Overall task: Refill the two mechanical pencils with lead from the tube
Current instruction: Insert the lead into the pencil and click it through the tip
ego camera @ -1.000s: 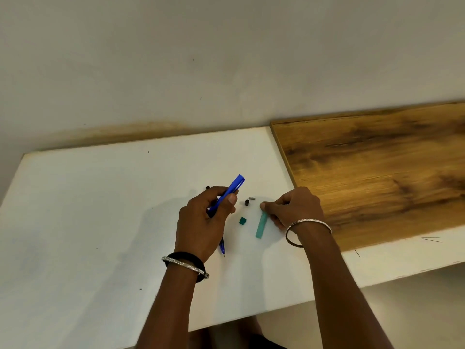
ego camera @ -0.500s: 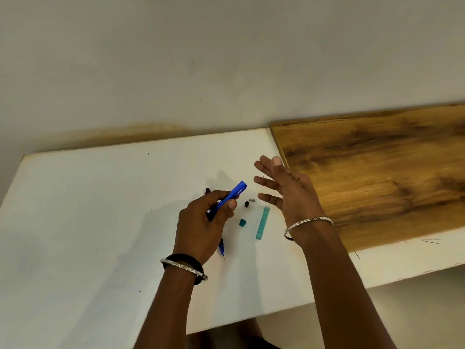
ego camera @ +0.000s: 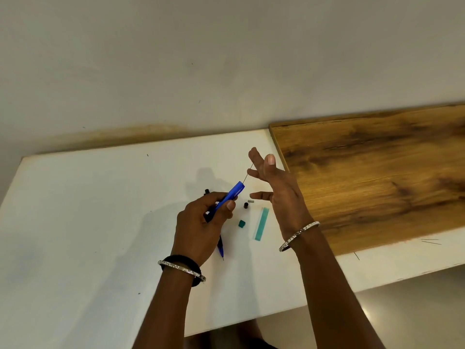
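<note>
A white table point(ego camera: 75, 222) fills the lower part of the view, and a wooden board point(ego camera: 377, 177) lies on its right side against the wall. Over the middle of the table the person works with both hands.

The left hand point(ego camera: 201, 222) is closed around the blue mechanical pencil point(ego camera: 227, 199); the fingers are wrapped on the barrel and the thumb presses it from the front. The pencil is tilted, its open back end pointing up and to the right, its tip low near the wrist. The right hand point(ego camera: 274, 182) is raised just beside that open end. Its thumb and forefinger are pinched together on a thin lead point(ego camera: 248, 175), and the other fingers are spread apart. The lower end of the lead is at the opening of the pencil.

On the table between the hands lie the green lead tube point(ego camera: 261, 224), its small green cap point(ego camera: 241, 223), a small black cap point(ego camera: 245, 205) and a little pale piece point(ego camera: 251, 201). The end of a black pencil point(ego camera: 206, 191) shows behind the left hand.

The step in hand seems to be the feeding of the lead into the barrel. To do it well, the lead should be kept in line with the barrel, held lightly and near its lower end, so it does not bend and snap. The left hand should keep the pencil steady and tilted up, so the lead slides in by itself.
</note>
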`<state>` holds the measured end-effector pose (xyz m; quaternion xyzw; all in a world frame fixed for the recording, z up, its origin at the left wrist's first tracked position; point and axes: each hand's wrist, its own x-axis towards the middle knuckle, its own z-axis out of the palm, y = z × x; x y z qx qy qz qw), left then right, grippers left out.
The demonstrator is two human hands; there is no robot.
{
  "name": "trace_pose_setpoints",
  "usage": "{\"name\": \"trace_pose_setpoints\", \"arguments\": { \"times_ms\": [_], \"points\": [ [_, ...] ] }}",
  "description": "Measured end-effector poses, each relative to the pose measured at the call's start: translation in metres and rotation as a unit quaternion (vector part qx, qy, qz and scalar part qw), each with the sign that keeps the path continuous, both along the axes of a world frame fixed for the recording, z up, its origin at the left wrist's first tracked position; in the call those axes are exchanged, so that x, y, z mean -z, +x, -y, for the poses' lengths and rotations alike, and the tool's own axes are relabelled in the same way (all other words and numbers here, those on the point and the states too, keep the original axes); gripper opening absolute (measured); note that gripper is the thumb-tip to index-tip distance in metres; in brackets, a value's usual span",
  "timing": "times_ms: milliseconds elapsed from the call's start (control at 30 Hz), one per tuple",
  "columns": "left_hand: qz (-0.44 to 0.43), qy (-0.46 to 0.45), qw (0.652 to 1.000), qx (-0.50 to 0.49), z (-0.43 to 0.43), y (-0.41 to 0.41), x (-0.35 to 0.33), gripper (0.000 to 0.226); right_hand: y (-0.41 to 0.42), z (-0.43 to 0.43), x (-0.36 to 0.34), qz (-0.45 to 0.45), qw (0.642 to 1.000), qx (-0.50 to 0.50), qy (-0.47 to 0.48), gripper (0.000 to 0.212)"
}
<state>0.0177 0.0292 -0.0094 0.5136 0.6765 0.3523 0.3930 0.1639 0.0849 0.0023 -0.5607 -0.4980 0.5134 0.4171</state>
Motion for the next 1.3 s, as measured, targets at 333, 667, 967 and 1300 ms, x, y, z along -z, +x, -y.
{"name": "trace_pose_setpoints", "arguments": {
  "times_ms": [333,667,967,1300],
  "points": [
    [-0.001,0.009,1.0,0.008,0.0,-0.002,0.0,0.03,-0.004,0.003,0.0,0.01,1.0,-0.004,0.02,0.054],
    [0.013,0.011,1.0,0.001,0.0,-0.002,-0.001,0.032,-0.006,0.005,-0.005,0.011,1.0,0.014,0.011,0.046],
    [0.01,0.028,1.0,0.002,0.0,-0.004,0.002,0.027,-0.007,0.01,-0.008,0.015,0.999,-0.025,0.023,0.046],
    [0.008,0.033,0.999,-0.001,-0.002,-0.005,0.004,0.029,-0.014,0.016,-0.009,0.077,0.992,0.022,0.099,0.03]
  ]
}}
